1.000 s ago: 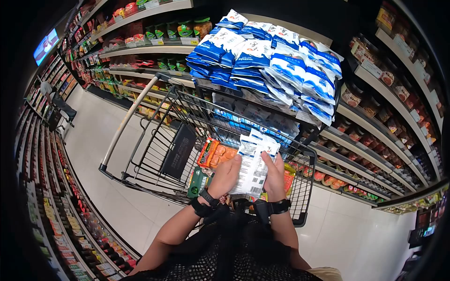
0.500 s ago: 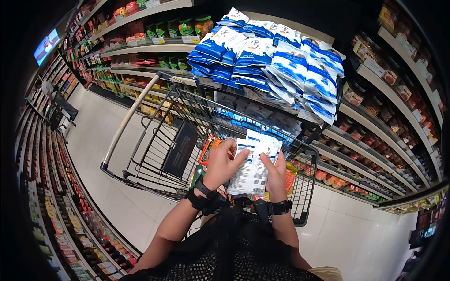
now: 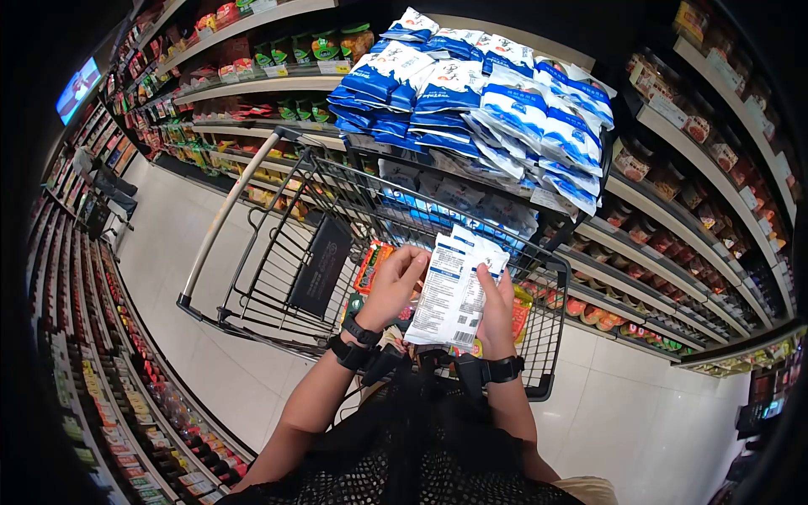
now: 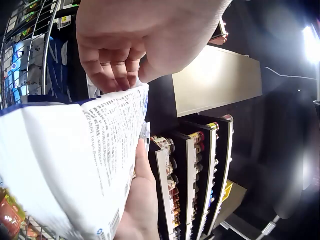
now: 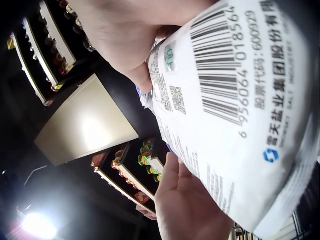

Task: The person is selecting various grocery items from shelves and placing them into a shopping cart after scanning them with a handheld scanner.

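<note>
Two white packets with blue trim and small print overlap above the cart; the front packet (image 3: 444, 290) shows its back and barcode. My right hand (image 3: 495, 316) grips them at their right side, thumb on the front, other fingers mostly hidden behind. At the left edge is my left hand (image 3: 391, 290), its fingers curled. In the left wrist view, the left hand (image 4: 145, 40) has thumb and fingertips at the edge of the white packet (image 4: 65, 160), seemingly pinching it. A barcode fills much of the packet (image 5: 220, 100) in the right wrist view, beside the right hand (image 5: 125, 35).
Below the hands is the black wire cart (image 3: 551, 337), holding an orange package (image 3: 370, 268) and other goods. Beyond it stands a pile of blue-and-white packets (image 3: 454, 84). Stocked shelves (image 3: 673, 223) flank the aisle, and another person (image 3: 105, 185) stands far left.
My left hand has lifted its thumb off the packet's face and shifted to the packet's left edge. The right hand keeps its grip, and the front packet is turned slightly.
</note>
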The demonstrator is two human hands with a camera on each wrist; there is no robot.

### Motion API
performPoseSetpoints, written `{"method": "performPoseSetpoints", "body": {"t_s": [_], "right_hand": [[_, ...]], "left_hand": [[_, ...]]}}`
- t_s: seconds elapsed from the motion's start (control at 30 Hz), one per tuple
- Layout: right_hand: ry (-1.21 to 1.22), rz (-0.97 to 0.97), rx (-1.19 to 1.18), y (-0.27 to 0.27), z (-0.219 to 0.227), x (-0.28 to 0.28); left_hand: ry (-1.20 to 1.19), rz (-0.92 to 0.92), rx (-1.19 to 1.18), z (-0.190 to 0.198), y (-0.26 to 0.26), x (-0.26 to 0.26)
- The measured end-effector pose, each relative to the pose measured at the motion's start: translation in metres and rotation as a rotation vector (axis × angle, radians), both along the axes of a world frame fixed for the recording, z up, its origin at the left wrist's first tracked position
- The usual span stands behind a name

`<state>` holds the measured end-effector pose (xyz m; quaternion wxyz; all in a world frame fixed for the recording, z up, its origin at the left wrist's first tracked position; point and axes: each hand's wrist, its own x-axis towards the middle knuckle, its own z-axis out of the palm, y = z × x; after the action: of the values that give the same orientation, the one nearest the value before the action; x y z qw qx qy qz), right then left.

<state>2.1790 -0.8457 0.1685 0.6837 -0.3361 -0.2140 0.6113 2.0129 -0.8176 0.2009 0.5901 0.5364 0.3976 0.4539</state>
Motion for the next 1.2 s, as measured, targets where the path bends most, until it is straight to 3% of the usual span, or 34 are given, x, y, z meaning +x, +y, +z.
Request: {"method": "performPoseSetpoints", "body": {"t_s": [0.27,0.67,1.2], "right_hand": [[-0.058,-0.094,0.019,0.002,-0.009,0.005],[-0.085,-0.100,-0.021,0.002,-0.009,0.005],[-0.013,-0.039,-0.045,0.007,-0.022,0.003]], "left_hand": [[-0.005,-0.035,-0.109,-0.033,-0.014,-0.008],[0.095,-0.092,-0.149,-0.031,-0.015,-0.011],[0.033,-0.115,-0.201,-0.044,-0.013,-0.015]]}}
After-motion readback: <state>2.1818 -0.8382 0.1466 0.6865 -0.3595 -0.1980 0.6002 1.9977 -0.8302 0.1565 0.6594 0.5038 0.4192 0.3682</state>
